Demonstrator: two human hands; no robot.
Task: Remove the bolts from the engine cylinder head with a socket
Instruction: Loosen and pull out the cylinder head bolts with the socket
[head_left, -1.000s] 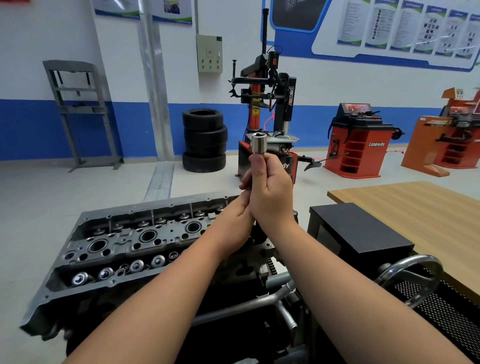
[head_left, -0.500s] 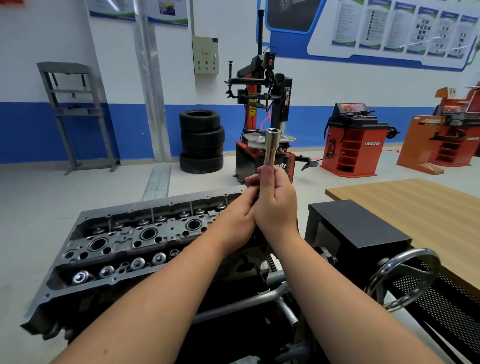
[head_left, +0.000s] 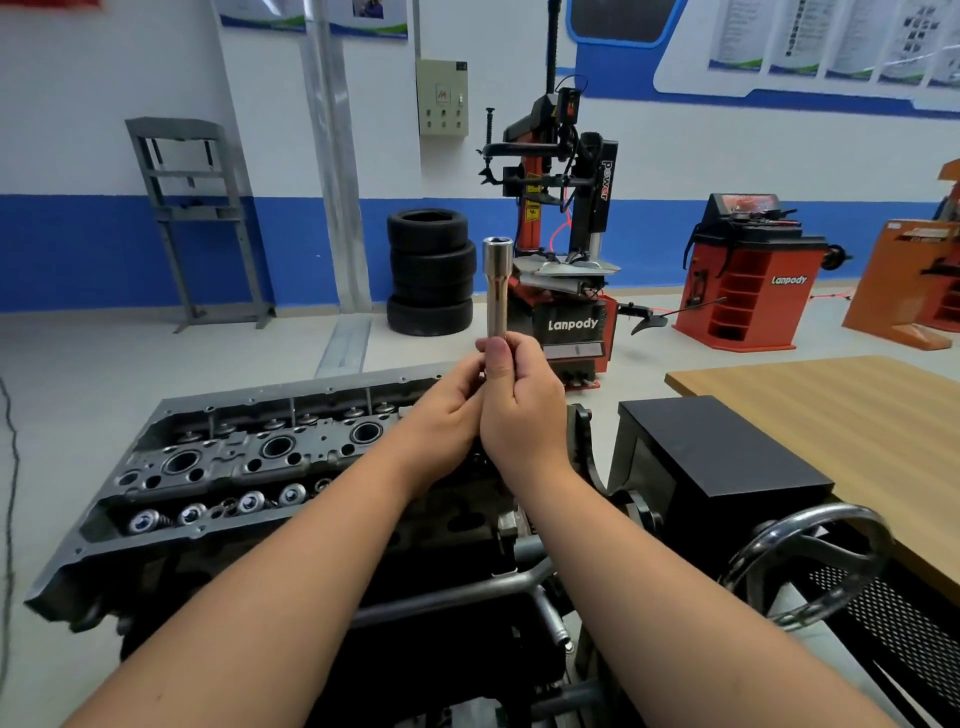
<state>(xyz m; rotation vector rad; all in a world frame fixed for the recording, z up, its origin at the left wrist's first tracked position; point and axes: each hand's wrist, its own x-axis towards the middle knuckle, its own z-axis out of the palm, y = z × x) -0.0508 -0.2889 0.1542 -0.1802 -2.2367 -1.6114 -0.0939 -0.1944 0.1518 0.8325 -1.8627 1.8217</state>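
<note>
A long, polished silver deep socket (head_left: 496, 291) stands upright, open end up, held at its lower end by both hands raised in front of the camera. The right hand (head_left: 524, 410) curls round its base with the thumb pressed along the shaft; the left hand (head_left: 447, 415) pinches it from the other side. Below and to the left lies the grey cast-metal engine cylinder head (head_left: 223, 467) (valve springs and round bores showing). A black metal box (head_left: 717, 462) sits beside a light wooden tabletop (head_left: 857, 415).
</note>
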